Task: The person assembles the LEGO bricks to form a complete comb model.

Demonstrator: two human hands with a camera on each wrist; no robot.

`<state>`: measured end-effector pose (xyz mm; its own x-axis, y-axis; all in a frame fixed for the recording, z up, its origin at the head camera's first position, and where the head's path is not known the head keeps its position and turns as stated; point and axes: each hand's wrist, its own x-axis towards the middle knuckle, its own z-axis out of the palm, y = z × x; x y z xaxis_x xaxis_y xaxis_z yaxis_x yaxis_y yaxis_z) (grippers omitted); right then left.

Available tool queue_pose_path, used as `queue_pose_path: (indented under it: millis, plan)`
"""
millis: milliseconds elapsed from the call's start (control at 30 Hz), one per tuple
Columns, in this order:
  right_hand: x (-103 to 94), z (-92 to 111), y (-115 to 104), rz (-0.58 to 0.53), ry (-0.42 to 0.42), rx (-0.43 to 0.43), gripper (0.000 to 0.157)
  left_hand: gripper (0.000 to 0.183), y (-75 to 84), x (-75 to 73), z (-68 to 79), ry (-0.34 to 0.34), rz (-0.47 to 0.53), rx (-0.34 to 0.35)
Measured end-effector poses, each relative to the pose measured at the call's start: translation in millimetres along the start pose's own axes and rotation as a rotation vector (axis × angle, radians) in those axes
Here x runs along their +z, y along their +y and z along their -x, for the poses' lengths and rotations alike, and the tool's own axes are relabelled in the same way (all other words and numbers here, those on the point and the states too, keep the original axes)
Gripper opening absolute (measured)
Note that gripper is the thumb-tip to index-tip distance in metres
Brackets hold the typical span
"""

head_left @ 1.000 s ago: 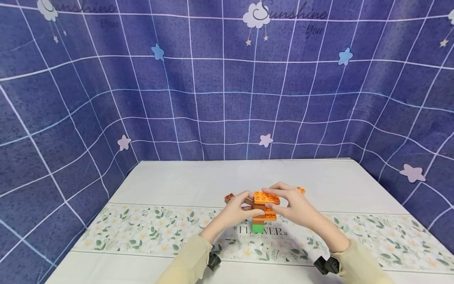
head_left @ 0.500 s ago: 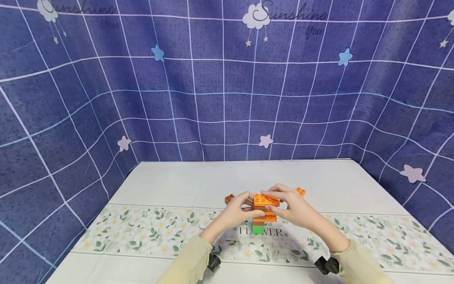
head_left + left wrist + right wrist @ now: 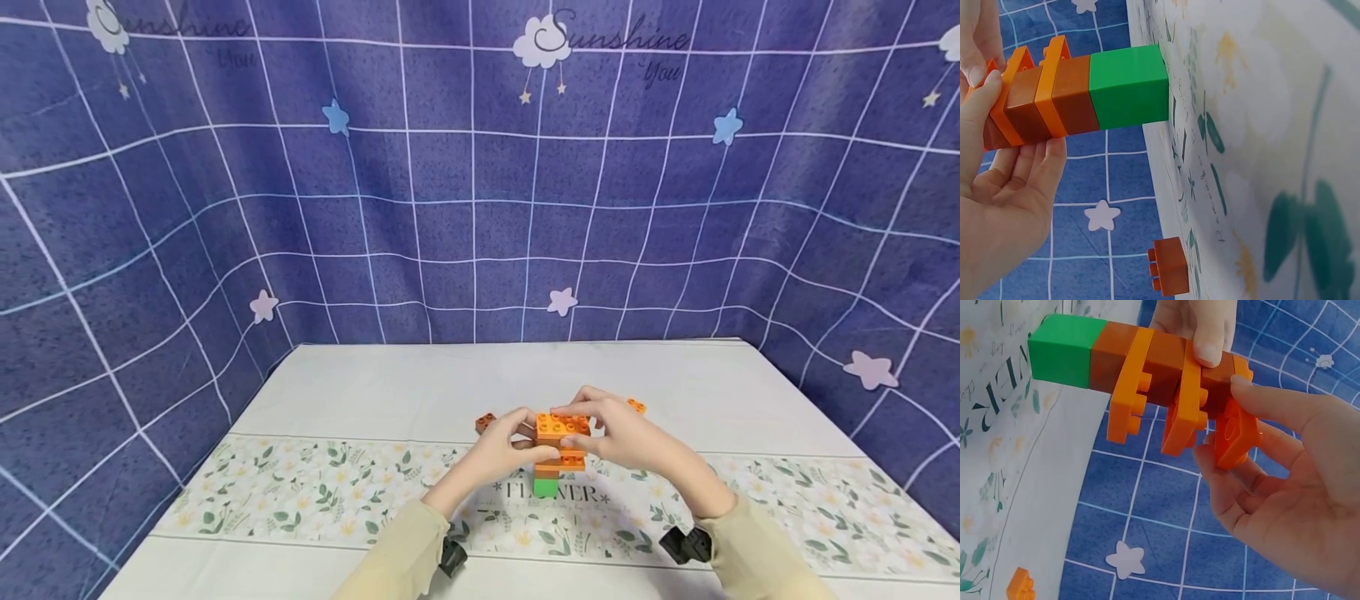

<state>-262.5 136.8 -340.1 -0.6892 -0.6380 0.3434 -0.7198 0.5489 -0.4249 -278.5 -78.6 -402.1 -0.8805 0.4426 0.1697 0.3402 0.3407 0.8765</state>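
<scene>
A tower of toy building bricks stands upright on the table: a green block [image 3: 1129, 87] at the bottom, then brown blocks [image 3: 1166, 367] alternating with flat orange bricks [image 3: 1129, 394] that jut out to the right. My left hand [image 3: 498, 450] grips the tower's upper part, thumb in front and fingers behind. My right hand [image 3: 618, 429] pinches the topmost orange brick [image 3: 552, 423] between thumb and fingers. In the right wrist view that brick lies across the uppermost brown block; whether it is fully pressed on I cannot tell.
A loose brown brick [image 3: 485, 422] lies behind my left hand. Beyond my right hand is a loose orange brick [image 3: 637, 406]. A white cloth with a floral band [image 3: 300, 492] covers the table, and a blue grid curtain [image 3: 450, 167] hangs around its back and sides.
The topmost orange brick has come down very slightly and looks straighter on the tower, my right hand moving with it. My left hand keeps its grip. The head view has tilted a little.
</scene>
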Motion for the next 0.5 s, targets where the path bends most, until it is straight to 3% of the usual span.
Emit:
queue_pose_path:
  millis: [500]
  plan:
    - [-3.4,-2.5,1.8,-0.012,-0.035,0.038,0.035,0.029,0.6,1.7,-1.8,0.007,0.004,-0.002]
